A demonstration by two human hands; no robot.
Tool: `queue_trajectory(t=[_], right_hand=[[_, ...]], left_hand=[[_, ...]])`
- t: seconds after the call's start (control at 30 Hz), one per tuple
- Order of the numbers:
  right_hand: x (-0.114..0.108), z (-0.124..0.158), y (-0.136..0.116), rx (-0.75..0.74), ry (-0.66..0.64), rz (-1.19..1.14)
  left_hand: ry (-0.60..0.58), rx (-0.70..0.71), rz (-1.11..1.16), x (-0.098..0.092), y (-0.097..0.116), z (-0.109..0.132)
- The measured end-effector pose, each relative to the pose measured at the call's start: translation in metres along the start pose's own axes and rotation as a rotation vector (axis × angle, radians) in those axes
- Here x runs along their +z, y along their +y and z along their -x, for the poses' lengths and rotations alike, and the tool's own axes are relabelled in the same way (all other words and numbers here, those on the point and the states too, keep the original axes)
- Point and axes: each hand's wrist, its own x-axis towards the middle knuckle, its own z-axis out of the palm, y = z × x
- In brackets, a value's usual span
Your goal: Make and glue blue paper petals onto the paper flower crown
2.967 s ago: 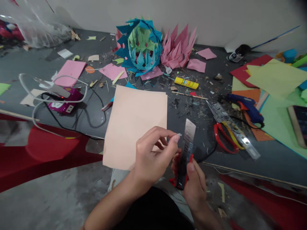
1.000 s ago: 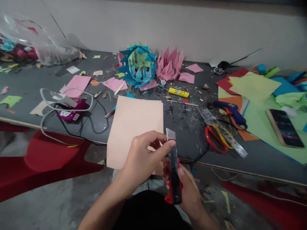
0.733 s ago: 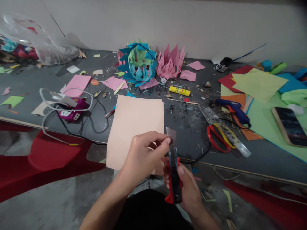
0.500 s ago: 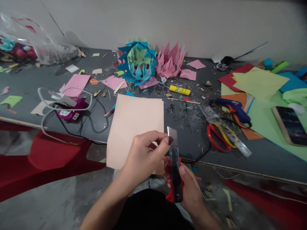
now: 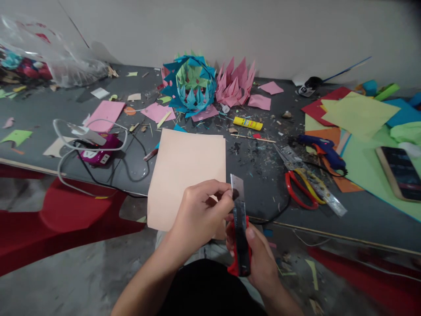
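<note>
My right hand (image 5: pixel 261 256) is wrapped around the red and black handle of a utility knife (image 5: pixel 241 241), its wide blade pointing away from me. Thumb and index finger of my left hand (image 5: pixel 205 208) are pinched together at the left edge of the blade. A dark spot shows on the metal there; whether anything sits between those fingertips is too small to tell. Beneath my left hand, a stack of peach paper (image 5: pixel 192 162) lies on the dark table and hangs past its front edge.
Blue and pink folded-paper pieces (image 5: pixel 235 85) stand at the back, near a yellow glue stick (image 5: pixel 247 123). To the right are scissors (image 5: pixel 301 193), a ruler (image 5: pixel 325 193), a blue glue gun (image 5: pixel 324 149), coloured sheets (image 5: pixel 358 114) and a phone (image 5: pixel 401 173). Left lies a purple power adapter (image 5: pixel 100 151) with cables.
Both hands and the knife hold nearly the same pose. The blade has turned slightly, and the whole view has shifted a little.
</note>
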Motion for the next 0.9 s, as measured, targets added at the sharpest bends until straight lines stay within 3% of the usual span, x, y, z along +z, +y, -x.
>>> queue_trajectory(t=[0.23, 0.5, 0.7, 0.9], right_hand=[[0.000, 0.000, 0.003, -0.011, 0.014, 0.010], [0.000, 0.000, 0.004, -0.027, -0.004, 0.031], [0.001, 0.000, -0.001, 0.025, 0.002, -0.027], [0.001, -0.001, -0.004, 0.088, -0.003, -0.121]], left_hand=[[-0.012, 0.025, 0.053, -0.001, -0.004, 0.003], [0.032, 0.077, -0.073, 0.001, -0.004, 0.001], [0.016, -0.016, 0.002, 0.001, -0.004, 0.001], [0.110, -0.011, -0.014, -0.005, -0.018, -0.001]])
